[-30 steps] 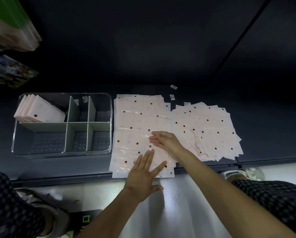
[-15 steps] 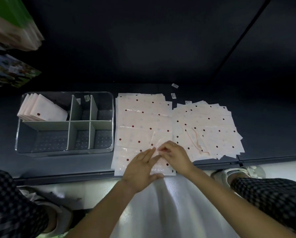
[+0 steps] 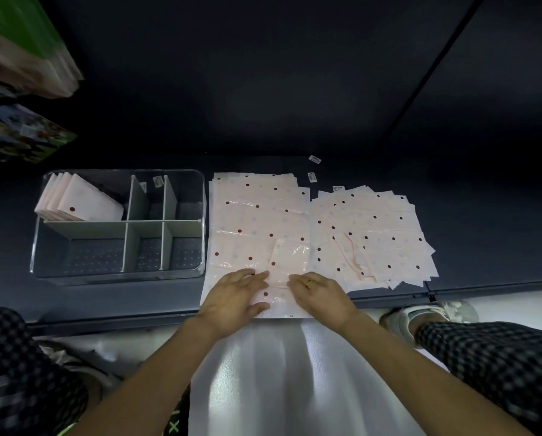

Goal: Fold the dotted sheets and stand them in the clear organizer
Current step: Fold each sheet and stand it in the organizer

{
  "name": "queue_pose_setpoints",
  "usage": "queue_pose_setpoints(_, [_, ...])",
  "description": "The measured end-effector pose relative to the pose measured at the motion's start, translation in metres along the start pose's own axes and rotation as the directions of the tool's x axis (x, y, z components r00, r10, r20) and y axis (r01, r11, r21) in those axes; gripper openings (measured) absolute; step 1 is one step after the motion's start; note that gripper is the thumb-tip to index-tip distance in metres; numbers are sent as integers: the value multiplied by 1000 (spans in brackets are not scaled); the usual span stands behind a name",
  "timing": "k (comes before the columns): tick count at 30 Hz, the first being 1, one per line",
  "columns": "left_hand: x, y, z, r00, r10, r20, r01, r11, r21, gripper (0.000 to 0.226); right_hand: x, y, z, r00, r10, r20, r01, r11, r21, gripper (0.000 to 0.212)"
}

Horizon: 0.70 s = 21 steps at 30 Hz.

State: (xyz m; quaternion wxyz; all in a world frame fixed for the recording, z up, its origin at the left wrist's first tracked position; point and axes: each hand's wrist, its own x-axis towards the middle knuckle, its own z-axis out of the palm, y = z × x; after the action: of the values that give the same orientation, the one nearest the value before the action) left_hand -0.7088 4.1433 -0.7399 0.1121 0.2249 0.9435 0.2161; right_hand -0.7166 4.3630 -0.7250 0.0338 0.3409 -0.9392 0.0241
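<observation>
Left hand (image 3: 236, 295) and right hand (image 3: 318, 294) press flat, fingers straight, gripping nothing, on the half-folded dotted sheet (image 3: 290, 262). Glossy film could slip, skewing the crease

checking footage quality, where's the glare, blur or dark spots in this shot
Head view: glare streaks on the plastic-wrapped sheet just beyond the left hand and right hand; the packages at top left are blurred; the back of the dark shelf is barely lit; wide-angle bending at the edges.

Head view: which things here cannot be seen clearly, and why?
- Small labels, head view: print too small to read.
- Folded sheets in the clear organizer: overlapping, count unclear.
- Items on the left: blurred, cut off by the edge.
- Sheet under the left hand and right hand: partly covered.
</observation>
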Motion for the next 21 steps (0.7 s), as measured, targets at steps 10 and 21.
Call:
queue_pose_setpoints(10, [4, 14, -51, 962, -246, -120, 149, 838, -525, 37, 38, 6, -66, 953, 290, -90, -218, 861, 459, 7])
queue_pose_setpoints(21, [-33, -35, -143, 852, -467, -236, 100, 588, -803, 15, 133, -47, -138, 923, 359, 136, -318, 519, 793, 2])
